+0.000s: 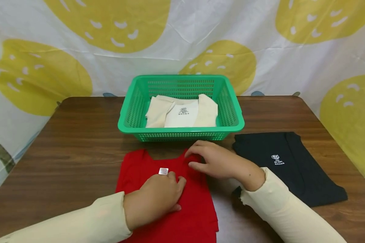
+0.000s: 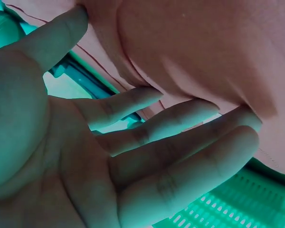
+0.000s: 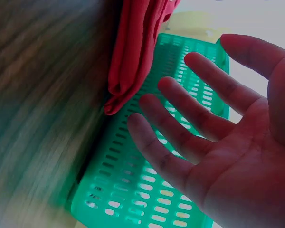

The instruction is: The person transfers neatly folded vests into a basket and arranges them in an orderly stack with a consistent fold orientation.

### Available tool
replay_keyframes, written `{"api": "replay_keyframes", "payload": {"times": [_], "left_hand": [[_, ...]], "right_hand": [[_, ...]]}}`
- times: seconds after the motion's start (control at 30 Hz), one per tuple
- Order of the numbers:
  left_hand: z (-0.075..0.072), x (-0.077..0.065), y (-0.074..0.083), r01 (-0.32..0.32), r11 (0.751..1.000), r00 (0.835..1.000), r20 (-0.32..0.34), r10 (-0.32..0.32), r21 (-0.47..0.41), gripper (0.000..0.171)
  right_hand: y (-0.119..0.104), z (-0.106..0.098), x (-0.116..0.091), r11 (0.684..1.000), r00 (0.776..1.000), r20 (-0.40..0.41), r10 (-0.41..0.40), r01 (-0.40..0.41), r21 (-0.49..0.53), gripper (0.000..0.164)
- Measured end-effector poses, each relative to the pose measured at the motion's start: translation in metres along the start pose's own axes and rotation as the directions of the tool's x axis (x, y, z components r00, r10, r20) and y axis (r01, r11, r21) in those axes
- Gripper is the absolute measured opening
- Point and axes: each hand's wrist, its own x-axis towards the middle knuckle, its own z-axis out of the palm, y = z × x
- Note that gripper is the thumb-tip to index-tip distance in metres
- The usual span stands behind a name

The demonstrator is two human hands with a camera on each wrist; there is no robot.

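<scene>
A red top (image 1: 197, 202) with a scooped neckline lies front and centre on the table, a small white label (image 1: 163, 171) at its neck. My left hand (image 1: 158, 195) rests on it just below the label, and in the left wrist view its extended fingertips (image 2: 199, 105) press into the cloth, making shallow creases. Over the top's right shoulder is my right hand (image 1: 214, 162), fingers spread and loosely bent. Nothing lies in its palm in the right wrist view, where the folded layers of the red top (image 3: 133, 52) show beyond the fingertips.
A green plastic basket (image 1: 180, 130) stands behind the red top, holding a folded cream garment (image 1: 207, 109) with a printed neck mark. To the right, a folded black garment (image 1: 292, 168) lies on the wooden table (image 1: 76, 152). A yellow-patterned white cloth (image 1: 182, 60) hangs behind.
</scene>
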Motion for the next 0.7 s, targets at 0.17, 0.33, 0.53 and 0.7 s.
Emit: {"api": "replay_keyframes", "payload": {"times": [0.17, 0.33, 0.53, 0.7], "left_hand": [[-0.005, 0.007, 0.005, -0.027, 0.998, 0.998, -0.049, 0.029, 0.05, 0.071], [-0.01, 0.016, 0.01, -0.055, 0.995, 0.996, -0.064, 0.06, 0.078, 0.071], [-0.015, 0.026, 0.019, -0.043, 0.988, 0.992, -0.114, 0.061, 0.151, 0.066], [-0.017, 0.033, 0.025, -0.024, 0.978, 0.985, -0.163, 0.059, 0.206, 0.059]], "right_hand": [[0.006, -0.002, 0.0, 0.999, 0.999, 0.013, 0.037, -0.037, -0.007, 0.031], [0.013, -0.003, 0.0, 0.997, 0.997, 0.029, 0.068, -0.067, -0.027, 0.031], [0.02, -0.006, 0.002, 0.995, 0.995, 0.038, 0.091, -0.089, -0.045, 0.032], [0.025, -0.007, 0.001, 0.992, 0.992, 0.063, 0.113, -0.109, -0.055, 0.032]]}}
